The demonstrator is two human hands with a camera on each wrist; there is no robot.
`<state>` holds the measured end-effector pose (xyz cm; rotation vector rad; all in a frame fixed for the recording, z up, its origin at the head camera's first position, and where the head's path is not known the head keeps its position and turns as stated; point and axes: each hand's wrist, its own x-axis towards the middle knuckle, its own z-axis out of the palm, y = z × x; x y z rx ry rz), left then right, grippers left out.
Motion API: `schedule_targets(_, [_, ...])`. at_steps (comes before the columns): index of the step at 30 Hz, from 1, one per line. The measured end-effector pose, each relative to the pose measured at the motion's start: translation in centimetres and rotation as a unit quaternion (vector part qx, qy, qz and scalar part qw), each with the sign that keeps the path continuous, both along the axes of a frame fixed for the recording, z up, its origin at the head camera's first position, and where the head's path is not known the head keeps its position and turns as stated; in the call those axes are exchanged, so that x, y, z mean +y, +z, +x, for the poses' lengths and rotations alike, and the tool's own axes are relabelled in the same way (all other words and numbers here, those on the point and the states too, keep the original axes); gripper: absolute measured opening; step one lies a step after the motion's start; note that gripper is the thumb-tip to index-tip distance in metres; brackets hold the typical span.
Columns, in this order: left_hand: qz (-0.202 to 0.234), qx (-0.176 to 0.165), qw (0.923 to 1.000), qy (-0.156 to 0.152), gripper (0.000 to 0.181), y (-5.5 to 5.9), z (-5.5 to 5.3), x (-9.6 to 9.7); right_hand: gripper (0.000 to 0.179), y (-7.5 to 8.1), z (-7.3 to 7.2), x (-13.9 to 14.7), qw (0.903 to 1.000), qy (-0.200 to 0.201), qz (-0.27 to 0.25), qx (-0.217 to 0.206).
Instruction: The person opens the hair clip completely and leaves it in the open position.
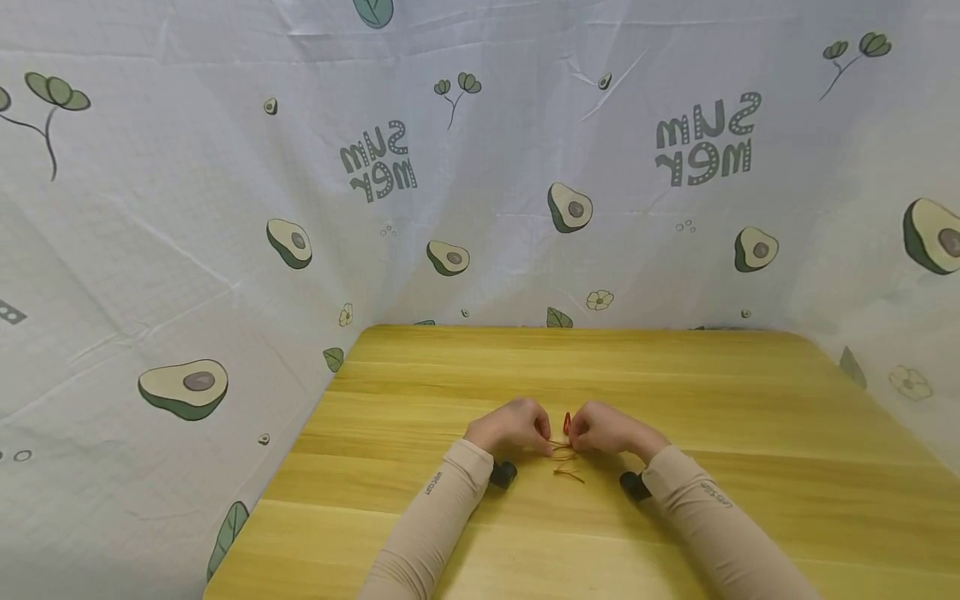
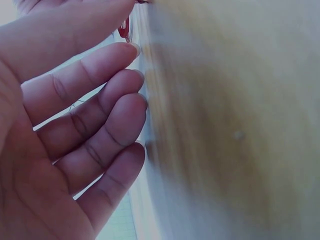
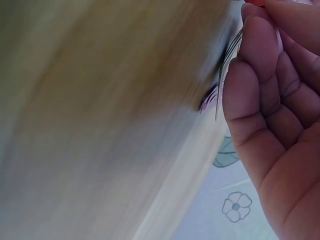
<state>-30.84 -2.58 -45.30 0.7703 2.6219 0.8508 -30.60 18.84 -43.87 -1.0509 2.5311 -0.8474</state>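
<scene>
A person sits at a wooden table (image 1: 675, 383) with a smooth, honey-yellow top and streaky grain, its far corners rounded. Both forearms are covered in snug beige sleeves (image 1: 442, 517), each printed with a small dark logo near the wrist, too small to read. The left hand (image 1: 512, 427) and right hand (image 1: 604, 428) meet knuckles-up near the middle of the table, fingertips almost touching. Between them lies a small tangle of thin orange-red cord (image 1: 564, 454), its loose ends trailing on the wood toward the person, with a short red loop standing up at the fingertips. From the head view the fingers of both hands curl in and appear to pinch the cord. The left wrist view shows that hand's lower fingers (image 2: 107, 107) only loosely bent, with a sliver of red at the index fingertip, so how firm the hold is cannot be judged. The right wrist view shows curled fingers (image 3: 260, 45) with thin strands running past them. Behind and around the table hangs a creased white fabric backdrop (image 1: 187, 208) printed with halved avocados, leaves, small flowers, and dotted grey lettering that reads "SUMMER" split over two lines, mirror-reversed.
</scene>
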Motion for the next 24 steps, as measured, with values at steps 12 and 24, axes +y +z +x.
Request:
schedule_targets(12, [0.019, -0.029, 0.9994, 0.004, 0.015, 0.1, 0.0, 0.1, 0.011, 0.6, -0.4, 0.4, 0.9998, -0.012, 0.002, -0.017])
schedule_targets(24, [0.016, -0.019, 0.9981, 0.056, 0.026, 1.0, -0.6, 1.1, 0.01, 1.8, -2.5, 1.4, 0.9988, -0.022, -0.014, -0.043])
